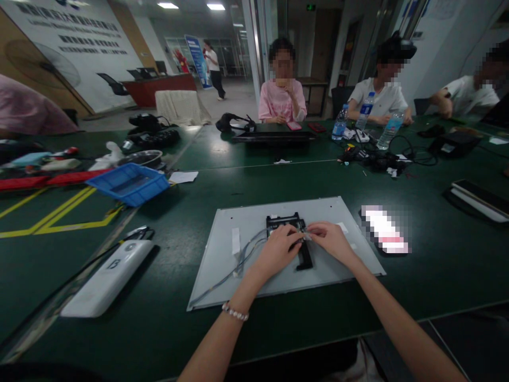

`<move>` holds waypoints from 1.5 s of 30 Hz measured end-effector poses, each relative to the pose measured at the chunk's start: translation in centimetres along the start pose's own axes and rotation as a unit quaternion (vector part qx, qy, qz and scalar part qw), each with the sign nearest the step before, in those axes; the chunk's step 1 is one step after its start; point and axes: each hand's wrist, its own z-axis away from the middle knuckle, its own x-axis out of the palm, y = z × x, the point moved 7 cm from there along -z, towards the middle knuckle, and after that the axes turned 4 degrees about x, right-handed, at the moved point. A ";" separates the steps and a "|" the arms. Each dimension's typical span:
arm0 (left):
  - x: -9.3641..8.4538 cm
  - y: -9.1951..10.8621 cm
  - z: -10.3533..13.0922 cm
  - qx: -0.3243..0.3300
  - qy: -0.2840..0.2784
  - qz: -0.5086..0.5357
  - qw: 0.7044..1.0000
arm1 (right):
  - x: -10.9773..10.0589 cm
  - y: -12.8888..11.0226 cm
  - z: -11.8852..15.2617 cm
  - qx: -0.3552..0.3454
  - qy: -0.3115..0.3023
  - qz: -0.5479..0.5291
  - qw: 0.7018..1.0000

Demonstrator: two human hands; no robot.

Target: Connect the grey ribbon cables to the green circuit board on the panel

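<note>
A flat light-grey panel (330,270) lies on the green table, with a black plastic frame (305,259) on its middle. Grey cables (226,275) run from that frame to the panel's lower left corner. My left hand (279,248) rests over the frame, fingers bent and closed near its upper right part; what they hold is hidden. Beside it, my right hand (329,240) pinches at the frame's right edge, close to a small pale piece too small to name. The fingertips of both hands almost meet. White strips (236,241) are stuck on the panel.
On the left are a white power bank (109,278) with a cable and a blue basket (137,197). A lit phone (384,231) lies right of the panel. Farther back are a black monitor-like object (274,137), bottles (340,123), tangled cables and seated people.
</note>
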 end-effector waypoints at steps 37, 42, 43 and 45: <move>0.1 -0.1 0.0 0.000 0.002 -0.002 1.000 | 0.3 -1.6 0.5 -0.055 -0.049 0.132 0.989; 0.1 -0.2 -0.1 -0.007 -0.003 0.000 1.000 | 0.2 -1.7 0.5 -0.051 -0.043 0.129 0.989; 0.1 -0.2 -0.1 -0.007 -0.005 0.001 1.000 | 0.2 -1.7 0.5 -0.050 -0.043 0.127 0.990; 0.0 -0.1 -0.1 -0.007 -0.007 0.005 1.000 | 0.2 -1.7 0.5 -0.047 -0.042 0.119 0.991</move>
